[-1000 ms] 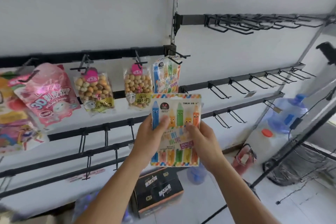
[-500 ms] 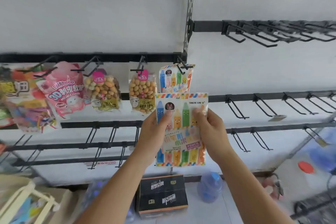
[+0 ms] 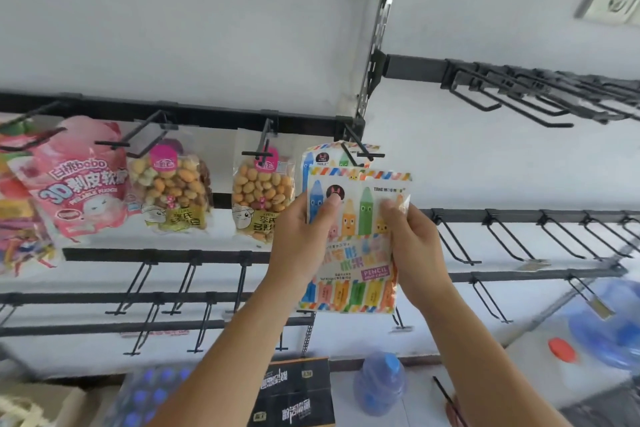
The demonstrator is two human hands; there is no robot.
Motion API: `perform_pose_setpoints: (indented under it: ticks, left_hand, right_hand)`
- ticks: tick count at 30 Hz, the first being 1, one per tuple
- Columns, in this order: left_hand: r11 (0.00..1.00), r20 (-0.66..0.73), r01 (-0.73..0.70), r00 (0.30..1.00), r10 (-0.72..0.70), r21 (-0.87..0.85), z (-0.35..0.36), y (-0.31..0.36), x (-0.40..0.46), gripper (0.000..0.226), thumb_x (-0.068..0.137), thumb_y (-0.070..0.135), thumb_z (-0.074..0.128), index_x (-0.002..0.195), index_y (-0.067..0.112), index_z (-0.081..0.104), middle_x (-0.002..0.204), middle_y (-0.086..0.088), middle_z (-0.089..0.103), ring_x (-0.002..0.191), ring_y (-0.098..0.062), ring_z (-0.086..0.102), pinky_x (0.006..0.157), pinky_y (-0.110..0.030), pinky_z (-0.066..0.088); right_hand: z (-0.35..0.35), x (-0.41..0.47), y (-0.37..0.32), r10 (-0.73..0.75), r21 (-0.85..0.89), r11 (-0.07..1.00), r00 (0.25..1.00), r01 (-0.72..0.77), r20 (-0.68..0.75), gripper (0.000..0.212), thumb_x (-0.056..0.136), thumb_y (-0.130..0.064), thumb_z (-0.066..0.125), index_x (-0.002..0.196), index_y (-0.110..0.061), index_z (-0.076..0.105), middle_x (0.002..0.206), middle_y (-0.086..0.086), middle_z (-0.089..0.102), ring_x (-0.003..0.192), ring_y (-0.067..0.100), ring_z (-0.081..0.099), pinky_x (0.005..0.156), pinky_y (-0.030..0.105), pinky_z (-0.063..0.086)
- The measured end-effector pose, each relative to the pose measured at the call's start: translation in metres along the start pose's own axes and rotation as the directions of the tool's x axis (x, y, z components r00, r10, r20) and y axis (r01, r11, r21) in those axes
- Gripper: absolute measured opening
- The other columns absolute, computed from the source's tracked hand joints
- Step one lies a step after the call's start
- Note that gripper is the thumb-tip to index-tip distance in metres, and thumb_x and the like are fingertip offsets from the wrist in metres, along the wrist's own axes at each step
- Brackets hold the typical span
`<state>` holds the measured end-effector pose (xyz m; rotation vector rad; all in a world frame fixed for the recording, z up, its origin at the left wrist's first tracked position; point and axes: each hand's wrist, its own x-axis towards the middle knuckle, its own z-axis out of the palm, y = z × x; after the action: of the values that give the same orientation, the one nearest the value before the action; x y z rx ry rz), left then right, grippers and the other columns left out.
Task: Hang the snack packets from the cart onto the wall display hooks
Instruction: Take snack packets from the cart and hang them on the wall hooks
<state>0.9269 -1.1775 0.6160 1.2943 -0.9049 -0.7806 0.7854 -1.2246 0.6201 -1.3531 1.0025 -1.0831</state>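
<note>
While both hands are raised to the wall display, we hold one crayon-print packet (image 3: 358, 239) upright between them, its printed face toward us. Our left hand (image 3: 300, 242) grips the packet's left edge, thumb pressed on the front near the round rabbit logo, the remaining fingers hidden behind the packet. Our right hand (image 3: 414, 246) pinches the right edge, thumb on the front beside the orange crayon figure, fingers curled behind. Most of the packet shows between the two hands: the striped top border rises above both thumbs, the bottom row of coloured labels hangs below the palms.

Position of item: the packet's top edge sits just beneath the tip of a black hook (image 3: 360, 149) on the upper rail (image 3: 207, 113). We cannot tell whether the packet touches the hook. A matching packet (image 3: 320, 159) already hangs on that hook, directly behind ours and mostly covered by it.

Further stock on the same rail, leftward: a bag of coated peanuts (image 3: 261, 196) just beside our left hand; a second peanut bag (image 3: 171, 192); a pink fudge packet (image 3: 81, 184); more packets cut off at the frame's left edge.

Bare hooks (image 3: 502, 236) line the rails to the right. Below, on the floor: a black carton (image 3: 294, 392) and a blue bottle (image 3: 381, 381).
</note>
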Motion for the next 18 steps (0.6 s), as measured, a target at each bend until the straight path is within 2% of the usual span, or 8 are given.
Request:
perform_pose_setpoints:
  ticks: [6,12,16,18]
  left_hand:
    - [0.999,-0.009,-0.007,1.0,0.007,0.041,0.005,0.006,0.009,0.014,0.096,0.047,0.057,0.091,0.036,0.066,0.09,0.007,0.076,0.081,-0.013,0.074,0.076,-0.05,0.061]
    - [0.998,-0.049,0.038,0.998,-0.036,0.043,0.01,0.004,0.014,0.018,0.095,0.049,0.058,0.091,0.033,0.066,0.09,0.003,0.076,0.081,-0.016,0.074,0.076,-0.054,0.06]
    - [0.998,-0.084,0.044,0.996,-0.04,0.051,0.013,0.005,0.015,0.026,0.094,0.05,0.058,0.089,0.025,0.065,0.09,-0.007,0.074,0.082,-0.026,0.073,0.075,-0.057,0.058]
    - [0.998,-0.094,0.05,0.995,-0.045,0.049,0.013,0.006,0.015,0.027,0.095,0.049,0.057,0.092,0.023,0.065,0.09,-0.005,0.075,0.08,-0.022,0.074,0.075,-0.053,0.059]
  right_hand:
    - [-0.001,0.01,-0.006,-0.027,-0.009,1.0,1.0,0.027,0.011,0.03,0.104,-0.032,0.047,0.102,-0.011,0.068,0.093,0.007,0.077,0.084,0.026,0.075,0.077,0.046,0.061]
    - [-0.001,0.02,-0.006,0.011,-0.009,1.0,0.999,-0.011,0.044,0.035,0.104,-0.035,0.046,0.101,-0.009,0.068,0.093,0.007,0.077,0.084,0.027,0.075,0.079,0.048,0.06]
    - [-0.001,0.025,-0.006,0.024,0.006,1.0,0.998,-0.025,0.057,0.034,0.104,-0.035,0.046,0.103,-0.009,0.068,0.094,0.006,0.077,0.085,0.026,0.075,0.08,0.047,0.06]
    - [-0.001,0.027,-0.006,0.018,0.002,1.0,0.998,-0.018,0.057,0.033,0.104,-0.034,0.046,0.103,-0.01,0.068,0.094,0.006,0.077,0.085,0.026,0.075,0.081,0.048,0.06]
